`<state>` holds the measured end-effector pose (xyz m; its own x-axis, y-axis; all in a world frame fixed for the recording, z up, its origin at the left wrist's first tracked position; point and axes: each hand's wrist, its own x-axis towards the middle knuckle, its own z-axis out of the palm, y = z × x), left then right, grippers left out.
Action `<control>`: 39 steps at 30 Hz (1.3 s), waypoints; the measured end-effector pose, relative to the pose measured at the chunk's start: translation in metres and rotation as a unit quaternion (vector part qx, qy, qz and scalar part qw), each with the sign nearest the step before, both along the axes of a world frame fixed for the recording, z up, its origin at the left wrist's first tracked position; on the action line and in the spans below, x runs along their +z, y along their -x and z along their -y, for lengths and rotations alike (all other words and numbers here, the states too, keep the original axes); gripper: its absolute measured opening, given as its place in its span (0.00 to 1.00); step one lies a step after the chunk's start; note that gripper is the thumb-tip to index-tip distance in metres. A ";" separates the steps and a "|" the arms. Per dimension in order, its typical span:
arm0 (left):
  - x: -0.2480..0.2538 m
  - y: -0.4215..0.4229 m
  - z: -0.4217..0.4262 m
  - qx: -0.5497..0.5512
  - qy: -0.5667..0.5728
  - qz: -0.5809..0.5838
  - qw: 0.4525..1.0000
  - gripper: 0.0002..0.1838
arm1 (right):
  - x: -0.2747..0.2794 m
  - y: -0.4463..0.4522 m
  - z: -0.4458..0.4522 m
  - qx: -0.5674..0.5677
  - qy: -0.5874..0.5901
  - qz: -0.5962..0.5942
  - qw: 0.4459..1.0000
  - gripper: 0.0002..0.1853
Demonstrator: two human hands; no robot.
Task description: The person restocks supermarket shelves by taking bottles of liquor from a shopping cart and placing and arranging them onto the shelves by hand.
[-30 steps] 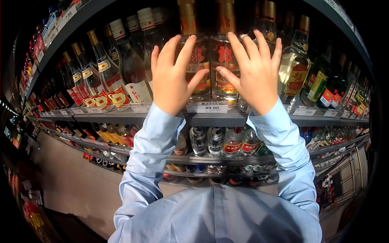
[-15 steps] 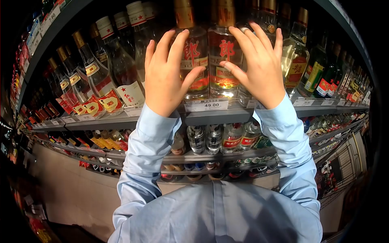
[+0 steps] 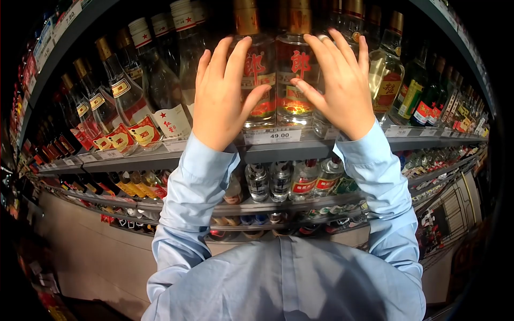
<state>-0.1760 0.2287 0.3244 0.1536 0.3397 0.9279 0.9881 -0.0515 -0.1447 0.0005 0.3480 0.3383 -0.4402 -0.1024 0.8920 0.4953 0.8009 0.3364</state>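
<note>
Two clear liquor bottles with gold caps and red lettering stand side by side on the shelf, the left bottle [image 3: 261, 69] and the right bottle [image 3: 294, 67]. My left hand [image 3: 220, 96] is raised at the left bottle's side, fingers spread and thumb pointing inward across its front. At the right bottle's side is my right hand [image 3: 342, 88], also spread, its thumb over the label edge and a ring on one finger. Both hands look empty; whether any fingertip touches the glass I cannot tell.
Below the bottles, a 49.00 price tag [image 3: 273, 136] sits on the shelf edge [image 3: 278, 153]. Red-star bottles [image 3: 171, 120] stand to the left, a yellowish bottle [image 3: 386, 77] and green bottles to the right. Lower shelves hold small bottles [image 3: 304, 179]. A wire cart [image 3: 450, 214] is at right.
The left fingers have moved slightly closer together. My right hand has barely shifted. The view has tilted a little, and the bottles stand in the same places.
</note>
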 end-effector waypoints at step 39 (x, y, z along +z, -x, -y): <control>-0.300 -0.121 0.067 -0.326 0.397 0.166 0.842 0.06 | -0.295 -0.174 0.139 0.010 0.522 -0.029 0.852 0.09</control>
